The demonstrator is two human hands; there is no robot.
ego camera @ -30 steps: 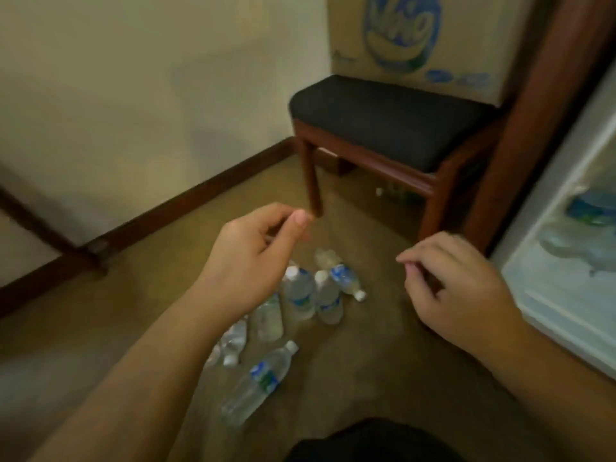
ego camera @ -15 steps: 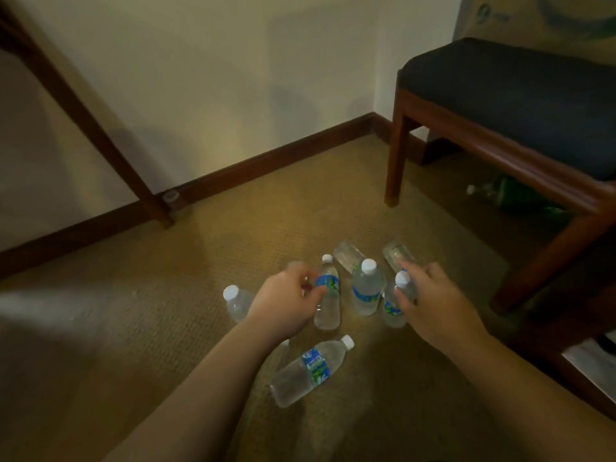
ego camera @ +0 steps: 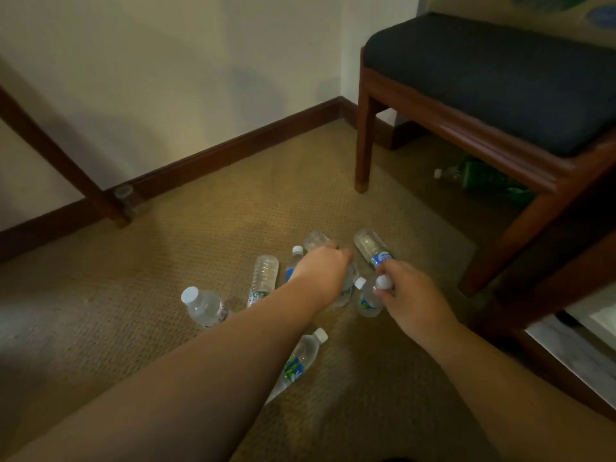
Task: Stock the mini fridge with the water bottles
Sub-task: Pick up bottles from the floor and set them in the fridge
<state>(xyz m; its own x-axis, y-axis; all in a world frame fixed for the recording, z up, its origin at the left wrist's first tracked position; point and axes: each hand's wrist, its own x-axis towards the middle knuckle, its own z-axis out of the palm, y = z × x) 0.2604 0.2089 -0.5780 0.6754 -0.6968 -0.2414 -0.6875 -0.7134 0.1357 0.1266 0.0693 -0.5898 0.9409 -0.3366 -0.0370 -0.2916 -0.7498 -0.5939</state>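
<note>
Several clear water bottles with white caps and blue-green labels stand or lie on the tan carpet. My left hand is closed over the top of an upright bottle. My right hand pinches the white cap of a lying bottle. A small bottle leans between my hands. Another upright bottle stands just left of my left hand. More bottles lie at the left, at the far left and under my left forearm. The mini fridge is out of view.
A wooden chair with a dark cushion stands at the right, a green bottle under it. A dark baseboard runs along the wall. A slanted wooden leg stands at the left. A pale ledge shows at the lower right.
Both hands came down from mid-air to the bottle cluster. My left hand shifted right onto an upright bottle, and my right hand closed on a cap. The fridge left the view.
</note>
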